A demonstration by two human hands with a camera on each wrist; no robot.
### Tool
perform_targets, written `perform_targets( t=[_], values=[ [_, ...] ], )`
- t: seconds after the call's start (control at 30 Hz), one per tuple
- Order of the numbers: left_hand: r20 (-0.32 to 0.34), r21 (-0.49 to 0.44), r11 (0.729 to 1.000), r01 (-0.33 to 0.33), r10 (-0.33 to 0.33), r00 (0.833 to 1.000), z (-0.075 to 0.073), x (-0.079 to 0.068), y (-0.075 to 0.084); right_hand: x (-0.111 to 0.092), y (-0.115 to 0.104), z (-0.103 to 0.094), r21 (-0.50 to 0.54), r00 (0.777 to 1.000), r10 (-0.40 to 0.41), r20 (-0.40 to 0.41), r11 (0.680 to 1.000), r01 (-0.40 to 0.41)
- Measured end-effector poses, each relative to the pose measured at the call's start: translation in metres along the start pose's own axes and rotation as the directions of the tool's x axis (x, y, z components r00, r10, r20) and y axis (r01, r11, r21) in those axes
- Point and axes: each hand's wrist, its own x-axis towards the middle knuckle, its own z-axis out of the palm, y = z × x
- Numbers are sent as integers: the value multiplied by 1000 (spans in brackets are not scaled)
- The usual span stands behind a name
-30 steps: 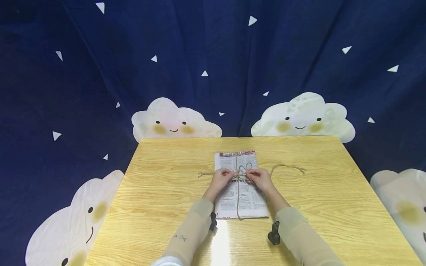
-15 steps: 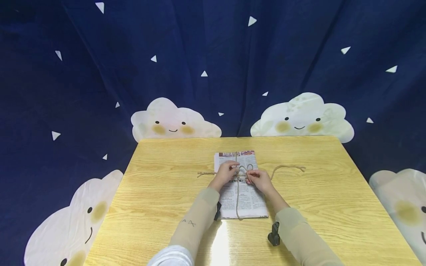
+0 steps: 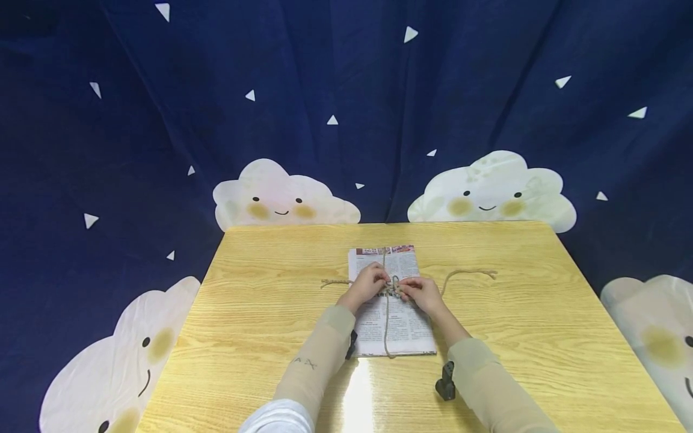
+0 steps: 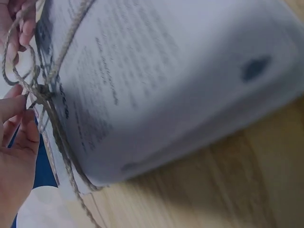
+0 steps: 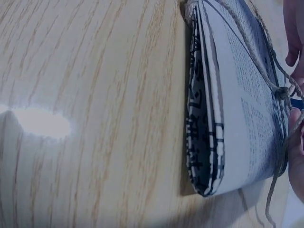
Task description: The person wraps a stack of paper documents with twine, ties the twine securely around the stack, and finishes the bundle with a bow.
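Observation:
A folded stack of newspaper (image 3: 368, 331) lies on the table, with brown twine (image 3: 387, 319) crossing it lengthwise and widthwise. The strands meet in a knot (image 4: 43, 92) on top. My left hand (image 3: 368, 284) pinches twine right beside this knot, thumb against fingertips, as the left wrist view shows. On the knot's other side, my right hand (image 3: 424, 293) holds a twine loop (image 4: 9, 66) between thumb and fingers. In the right wrist view only part of the right hand (image 5: 297, 156) appears, at the right edge.
One loose twine end (image 3: 471, 271) trails over the wooden table (image 3: 541, 325) to the right; a shorter frayed end (image 3: 332, 282) sticks out left. Behind the table hangs a dark blue curtain (image 3: 303, 72) with cloud prints. Dark wrist cameras (image 3: 446, 382) sit under the sleeves.
My left hand moved up and over toward the knot, its fingers first spread, now pinching twine. The loop between the hands is narrower and closer to the knot. My right hand barely moved.

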Motion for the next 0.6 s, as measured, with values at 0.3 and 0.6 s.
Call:
perform_targets(
  t=[0.3,0.6],
  values=[
    [-105,1,971,239,-237,966,1,-9,4,1,0,2,114,1000,15,20,993,-18],
    [-157,-217,934,284,-321,934,-1,-11,-2,2,-1,1,91,999,29,25,995,-31]
  ],
)
